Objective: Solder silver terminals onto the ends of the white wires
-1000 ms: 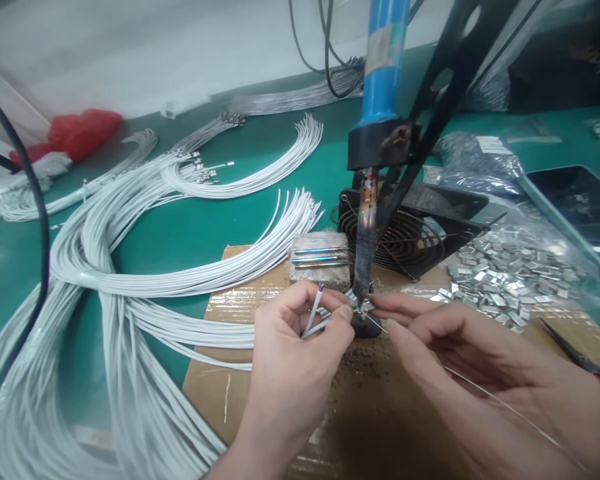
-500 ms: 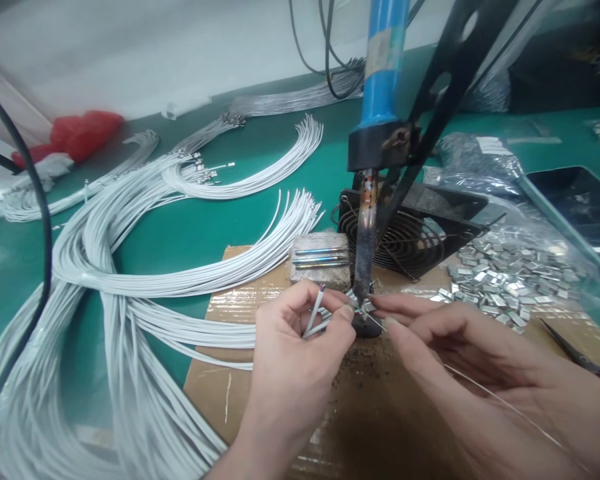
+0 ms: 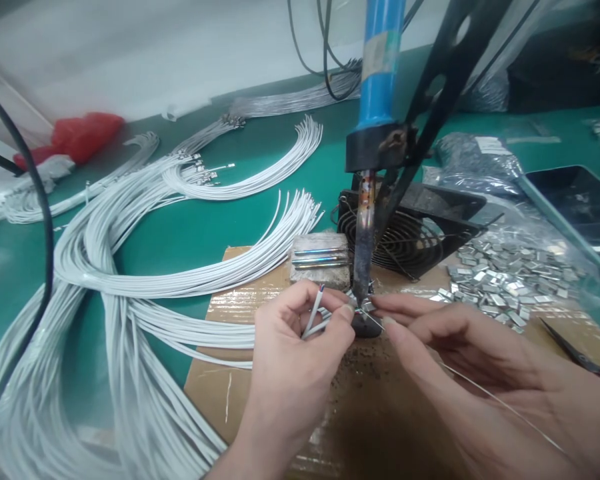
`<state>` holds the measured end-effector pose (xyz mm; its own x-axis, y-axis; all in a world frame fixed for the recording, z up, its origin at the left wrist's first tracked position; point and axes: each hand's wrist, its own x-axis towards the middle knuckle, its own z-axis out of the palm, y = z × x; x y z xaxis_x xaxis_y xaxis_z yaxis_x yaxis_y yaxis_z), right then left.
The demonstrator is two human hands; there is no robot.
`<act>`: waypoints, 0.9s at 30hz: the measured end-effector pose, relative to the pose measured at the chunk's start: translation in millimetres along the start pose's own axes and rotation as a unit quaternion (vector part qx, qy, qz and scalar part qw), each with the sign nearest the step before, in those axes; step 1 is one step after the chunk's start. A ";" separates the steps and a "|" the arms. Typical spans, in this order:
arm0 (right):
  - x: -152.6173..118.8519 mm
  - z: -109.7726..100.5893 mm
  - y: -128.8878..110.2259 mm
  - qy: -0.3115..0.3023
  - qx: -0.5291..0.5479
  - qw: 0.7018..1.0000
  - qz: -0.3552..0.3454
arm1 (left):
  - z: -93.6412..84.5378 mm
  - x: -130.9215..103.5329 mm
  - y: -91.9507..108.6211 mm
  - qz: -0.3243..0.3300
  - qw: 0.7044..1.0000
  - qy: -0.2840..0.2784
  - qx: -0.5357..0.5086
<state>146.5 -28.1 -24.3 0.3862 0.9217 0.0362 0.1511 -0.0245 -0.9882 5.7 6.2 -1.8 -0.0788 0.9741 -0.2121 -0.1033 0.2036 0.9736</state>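
Observation:
My left hand [image 3: 300, 340] pinches a white cable [image 3: 314, 312], and its fingertips are close to the tip of a blue-handled soldering iron [image 3: 364, 247] that points down from a black bracket. Between the fingers of my right hand [image 3: 460, 353] is a thin solder wire [image 3: 500, 400], its end reaching the iron's tip. A small metal piece [image 3: 368, 305] sits at the tip, beside the right fingertips. Under the tip is a dark rounded block [image 3: 367, 327]. Exactly how the cable end meets the metal piece is too small to tell.
White cable bundles [image 3: 180, 283] cover the left side. Behind my hands are a stone block [image 3: 320, 260] with metal rods and a black fan [image 3: 405, 233]. Loose metal pieces [image 3: 505, 273] and scissors [image 3: 575, 350] lie right, on cardboard [image 3: 240, 393].
The iron and its bracket appear shifted slightly left. Both hands keep nearly the same place and grip.

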 end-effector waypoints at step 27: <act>-7.2 -1.6 7.3 -0.025 -0.038 0.999 0.000 | 1.0 -0.3 -1.3 -0.018 1.000 0.003 0.017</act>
<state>146.2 -35.5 -31.5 0.3400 0.9401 0.0257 0.2210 -0.0533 -0.9738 6.9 5.7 -2.9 -0.0820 0.9657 -0.2465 -0.0715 0.2410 0.9679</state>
